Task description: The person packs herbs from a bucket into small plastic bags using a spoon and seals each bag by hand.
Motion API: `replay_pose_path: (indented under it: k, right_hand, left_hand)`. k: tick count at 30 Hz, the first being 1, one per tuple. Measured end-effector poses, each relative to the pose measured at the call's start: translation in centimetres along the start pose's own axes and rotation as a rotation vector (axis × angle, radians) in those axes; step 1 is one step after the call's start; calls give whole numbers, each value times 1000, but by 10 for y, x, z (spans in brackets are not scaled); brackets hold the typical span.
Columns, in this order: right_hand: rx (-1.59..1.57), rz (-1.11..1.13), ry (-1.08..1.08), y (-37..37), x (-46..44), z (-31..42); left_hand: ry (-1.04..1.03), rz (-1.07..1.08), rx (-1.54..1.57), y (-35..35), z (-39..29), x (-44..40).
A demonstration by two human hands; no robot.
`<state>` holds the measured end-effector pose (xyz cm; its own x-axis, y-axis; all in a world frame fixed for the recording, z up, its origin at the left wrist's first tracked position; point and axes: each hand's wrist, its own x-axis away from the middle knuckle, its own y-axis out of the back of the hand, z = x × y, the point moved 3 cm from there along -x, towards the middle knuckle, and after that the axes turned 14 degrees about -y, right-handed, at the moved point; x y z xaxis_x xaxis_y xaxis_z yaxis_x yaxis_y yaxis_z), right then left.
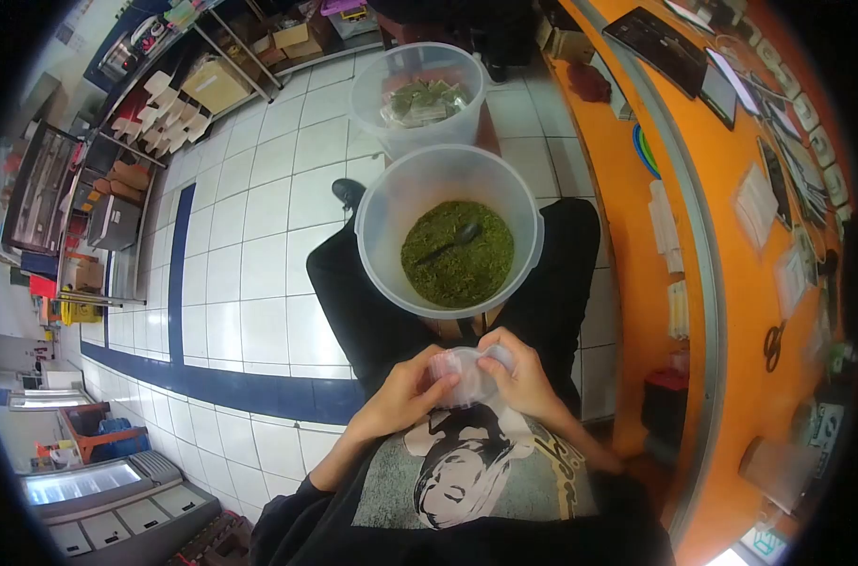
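Above lap, translucent plastic pinched at left side by left hand, grip closed between thumb and fingers. Beyond, packets seen inside far bucket; green mix, topped by black spoon, contained in near bucket between thighs. Plastic's right side pinched by right hand, grip likewise closed. Far right, scissors laid on orange counter.

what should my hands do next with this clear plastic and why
Probably work the clear plastic open: the left hand and right hand both grip it, no opening is clearly visible, and the spoon rests on the green mix, in neither hand.
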<state>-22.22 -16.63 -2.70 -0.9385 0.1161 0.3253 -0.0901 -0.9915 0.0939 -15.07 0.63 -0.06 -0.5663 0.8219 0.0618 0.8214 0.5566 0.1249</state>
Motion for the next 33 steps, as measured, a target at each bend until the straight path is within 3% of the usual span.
replay_pose_path:
  k: [4, 7, 10, 14, 17, 19, 20, 22, 26, 28, 33]
  right_hand:
    - [19, -247, 140, -8, -12, 2]
    - [-116, -198, 30, -8, -10, 19]
    - [-6, -181, 8, -7, -8, 27]
    - [6, -178, 45, 5, -15, 17]
    - [106, -133, 59, 9, -22, 26]
    - [188, -155, 121, 11, -26, 34]
    - [191, -145, 112, 12, -29, 38]
    - [141, -149, 47, 13, -36, 46]
    - [139, -138, 79, 10, -42, 49]
    - [94, 56, 18, 6, -38, 35]
    - [-5, 209, -58, -7, -27, 2]
  left_hand:
    - [25, -78, -110, -10, -6, -23]
    - [-87, -100, -258, -15, -6, -40]
    - [-198, -111, -218, -19, -3, -47]
    - [-201, -37, -213, -13, -10, -51]
    - [-112, 92, -154, -5, -13, -56]
    - [-71, 43, 130, 0, -10, -57]
    - [-63, 36, 138, 5, -8, -58]
    - [73, 64, 485, 15, -2, -60]
    - [78, 76, 531, 30, 11, -61]
    - [135, 86, 580, 31, 17, -51]
    - [245, 144, 571, 32, 28, -28]
